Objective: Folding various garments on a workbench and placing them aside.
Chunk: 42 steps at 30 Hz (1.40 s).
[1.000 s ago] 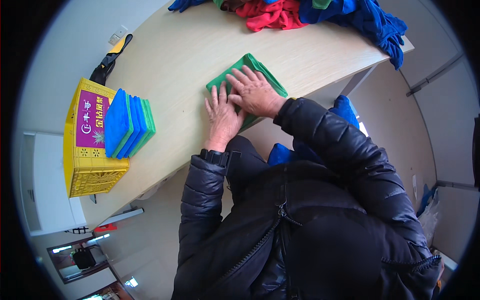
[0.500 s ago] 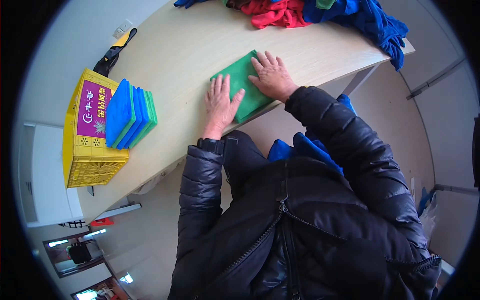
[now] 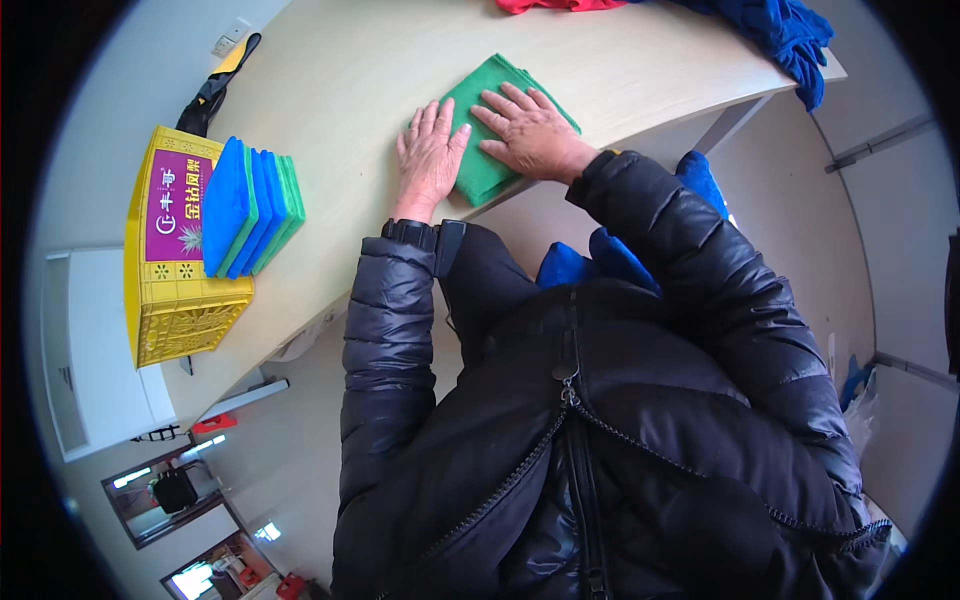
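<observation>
A folded green cloth [image 3: 487, 84] lies flat near the front edge of the table. My left hand [image 3: 431, 157] rests along its left side, fingers stretched out and partly over the tabletop. On the cloth's right part lies my right hand [image 3: 530, 132], palm down with fingers spread. Neither hand grips anything. Both palms hide much of the cloth's middle and front, while its far corner and right edge show.
On the pale wooden table [image 3: 350, 120], a stack of folded blue and green cloths [image 3: 250, 208] leans against a yellow plastic crate [image 3: 190, 310] at the left. Crumpled blue cloths [image 3: 775, 40] overhang the far right corner, beside some red cloth [image 3: 565, 4].
The green cloth has turned slightly and shows more beyond my right hand. My right hand has moved inward over it. The whole view has also shifted a little.
</observation>
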### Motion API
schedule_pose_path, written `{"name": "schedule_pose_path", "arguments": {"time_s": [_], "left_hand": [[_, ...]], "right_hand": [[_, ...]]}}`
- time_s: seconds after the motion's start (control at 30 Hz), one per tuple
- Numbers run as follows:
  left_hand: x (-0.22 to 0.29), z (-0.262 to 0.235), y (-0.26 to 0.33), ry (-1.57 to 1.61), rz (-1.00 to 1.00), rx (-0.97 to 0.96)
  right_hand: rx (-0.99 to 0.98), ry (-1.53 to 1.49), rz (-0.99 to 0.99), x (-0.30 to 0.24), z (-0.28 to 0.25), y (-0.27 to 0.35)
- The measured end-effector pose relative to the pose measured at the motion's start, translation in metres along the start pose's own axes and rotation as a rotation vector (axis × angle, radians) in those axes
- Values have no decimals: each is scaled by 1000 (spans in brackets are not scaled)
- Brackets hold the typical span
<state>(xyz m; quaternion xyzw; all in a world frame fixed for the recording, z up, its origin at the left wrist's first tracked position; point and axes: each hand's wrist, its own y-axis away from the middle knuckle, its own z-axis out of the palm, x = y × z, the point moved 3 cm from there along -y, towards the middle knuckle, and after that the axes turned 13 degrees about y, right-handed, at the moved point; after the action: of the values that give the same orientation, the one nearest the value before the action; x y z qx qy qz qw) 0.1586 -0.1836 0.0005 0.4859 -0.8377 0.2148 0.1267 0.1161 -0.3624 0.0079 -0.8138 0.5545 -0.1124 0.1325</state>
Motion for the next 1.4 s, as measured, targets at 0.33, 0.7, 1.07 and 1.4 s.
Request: {"name": "schedule_pose_path", "arguments": {"time_s": [0.33, 0.7, 1.07, 1.4], "left_hand": [[75, -5, 78, 68, 145, 250], [94, 2, 63, -162, 73, 250], [94, -1, 63, -325, 56, 94], [90, 3, 71, -398, 142, 82]], "right_hand": [[-15, -135, 6, 20, 2, -5], [-47, 13, 31, 14, -2, 8], [-38, 65, 56, 13, 0, 10], [-68, 64, 62, 13, -3, 10]]}}
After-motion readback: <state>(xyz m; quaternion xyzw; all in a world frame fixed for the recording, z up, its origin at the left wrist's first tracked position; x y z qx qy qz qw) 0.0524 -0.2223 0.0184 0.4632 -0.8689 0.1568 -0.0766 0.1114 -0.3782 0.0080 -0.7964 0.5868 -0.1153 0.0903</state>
